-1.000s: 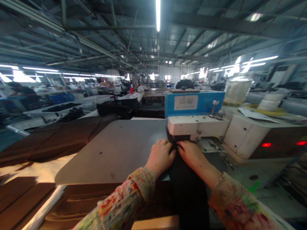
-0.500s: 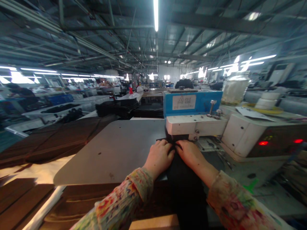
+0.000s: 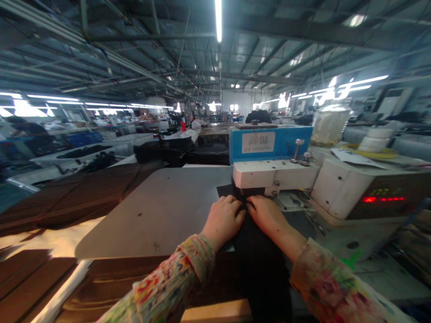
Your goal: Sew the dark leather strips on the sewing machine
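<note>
A long strip of black fabric (image 3: 261, 264) hangs from under the white arm (image 3: 254, 175) of a sewing-type machine down towards my body. My left hand (image 3: 225, 220) presses on it from the left, fingers bent and thumb drawn in. From the other side my right hand (image 3: 267, 214) pinches it, fingertips almost meeting those of the left. Both hands are just in front of the machine's arm, and the spot between their fingertips is partly hidden. A corner of the fabric sticks out beyond my left fingers onto the grey metal plate (image 3: 161, 215).
A blue housing (image 3: 289, 139) rises behind the arm. The control box (image 3: 380, 188) at right shows lit digits and carries a spool (image 3: 375, 140); a jar (image 3: 330, 123) stands behind. Scissors-like metal tools (image 3: 314, 220) lie right. Brown fabric stacks (image 3: 77, 193) lie left.
The black fabric's corner past my left fingers now shows more, reaching further out on the plate. The control box's display reads differently. My hands stay nearly in place.
</note>
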The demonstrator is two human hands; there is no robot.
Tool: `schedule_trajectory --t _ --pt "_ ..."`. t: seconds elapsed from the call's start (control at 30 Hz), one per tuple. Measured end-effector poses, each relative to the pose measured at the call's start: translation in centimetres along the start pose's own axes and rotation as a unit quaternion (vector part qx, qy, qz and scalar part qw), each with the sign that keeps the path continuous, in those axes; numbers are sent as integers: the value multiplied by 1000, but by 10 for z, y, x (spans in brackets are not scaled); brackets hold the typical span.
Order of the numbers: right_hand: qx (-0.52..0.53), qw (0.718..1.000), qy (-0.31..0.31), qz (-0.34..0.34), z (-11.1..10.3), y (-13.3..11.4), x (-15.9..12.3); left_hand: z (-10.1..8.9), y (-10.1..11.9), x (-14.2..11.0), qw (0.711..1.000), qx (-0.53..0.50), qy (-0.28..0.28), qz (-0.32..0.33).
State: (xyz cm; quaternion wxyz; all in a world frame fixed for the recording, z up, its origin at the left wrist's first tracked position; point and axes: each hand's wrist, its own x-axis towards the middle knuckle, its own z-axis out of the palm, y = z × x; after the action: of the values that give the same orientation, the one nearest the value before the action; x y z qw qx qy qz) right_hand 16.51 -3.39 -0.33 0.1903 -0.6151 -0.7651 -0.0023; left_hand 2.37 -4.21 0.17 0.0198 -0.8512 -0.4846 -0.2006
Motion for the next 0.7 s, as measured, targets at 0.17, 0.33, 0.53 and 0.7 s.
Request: schedule_trajectory --t 0.17,0.33,0.53,0.7 --pt "-1 1000 -4 1 -3 -2 -1 0 0 0 1000 -8 -1 -1" --pt "-4 1000 -7 0 -2 -1 -1 0 0 -1 1000 -11 -7 -6" --pt "-5 1000 -3 -4 1 0 0 1 0 0 1000 -13 -3 -5" --pt "-9 1000 -1 -9 0 0 -1 1 -1 0 1000 -11 2 1"
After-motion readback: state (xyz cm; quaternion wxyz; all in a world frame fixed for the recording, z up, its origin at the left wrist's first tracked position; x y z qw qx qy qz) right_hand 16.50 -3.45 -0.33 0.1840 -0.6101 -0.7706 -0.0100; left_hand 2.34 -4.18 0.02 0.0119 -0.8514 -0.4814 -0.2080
